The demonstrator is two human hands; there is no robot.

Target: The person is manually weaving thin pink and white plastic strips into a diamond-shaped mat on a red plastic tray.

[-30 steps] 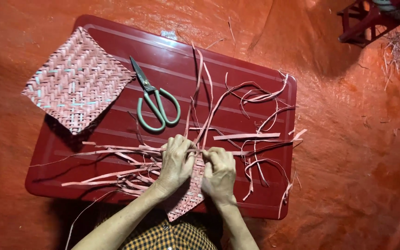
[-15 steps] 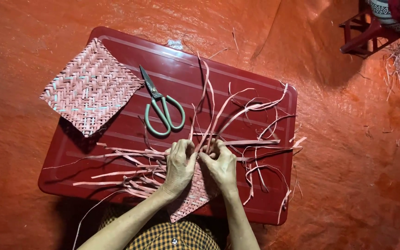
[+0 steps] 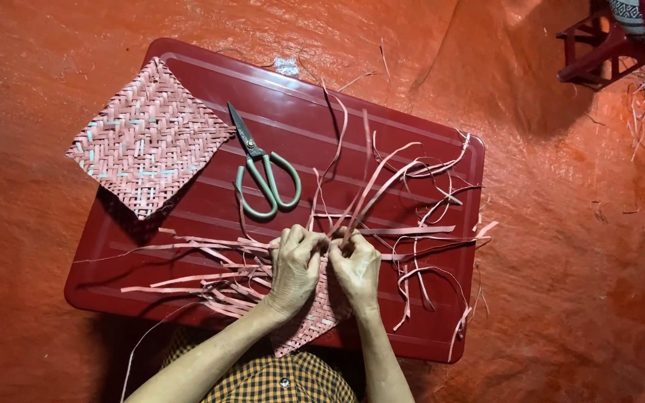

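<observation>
Now both my left hand (image 3: 295,270) and right hand (image 3: 355,267) pinch pink strips (image 3: 371,190) of the half-woven mat (image 3: 313,319). Pulling hard could snap one; scissors (image 3: 266,173) lie at eleven o'clock.

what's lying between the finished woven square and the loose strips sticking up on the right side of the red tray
In the head view, a pair of green-handled scissors lies on the red tray, blades pointing away from the person, between the woven square and the loose strips.

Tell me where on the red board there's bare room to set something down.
Bare patches on the red board: the far strip between scissors and right edge, and between scissors and finished woven mat. Crowded: loose strips around both hands, left hand, right hand.
</observation>
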